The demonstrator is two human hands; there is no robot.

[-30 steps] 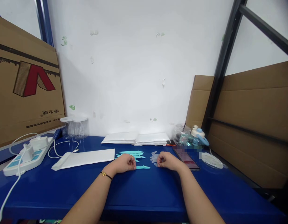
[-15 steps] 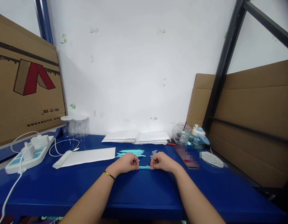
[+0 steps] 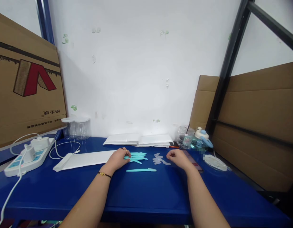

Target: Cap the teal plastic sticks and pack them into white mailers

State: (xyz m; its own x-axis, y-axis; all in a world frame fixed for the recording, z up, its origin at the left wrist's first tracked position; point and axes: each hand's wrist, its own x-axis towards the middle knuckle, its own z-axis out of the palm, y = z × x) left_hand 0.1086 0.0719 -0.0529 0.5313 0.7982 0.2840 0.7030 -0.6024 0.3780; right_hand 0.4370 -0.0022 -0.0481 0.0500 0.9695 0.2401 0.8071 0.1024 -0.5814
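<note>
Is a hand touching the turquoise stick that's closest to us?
No, the turquoise stick lies on the blue table, with a gap between it and both the left hand and right hand.

Flat blue tabletop (image 3: 146, 193), six o'clock, presents smooth and glossy; slim turquoise sticks (image 3: 138, 154) and small translucent pieces (image 3: 157, 160) upon it appear smooth plastic; large brown rectangular box (image 3: 30, 110), nine o'clock, is matt cardboard.

Two hands (image 3: 119, 159), one separate turquoise stick (image 3: 140, 170), one stick pile (image 3: 138, 155) and one clear-piece pile (image 3: 157, 159), both too overlapped to count; two jars (image 3: 82, 129), one phone (image 3: 195, 162).
</note>
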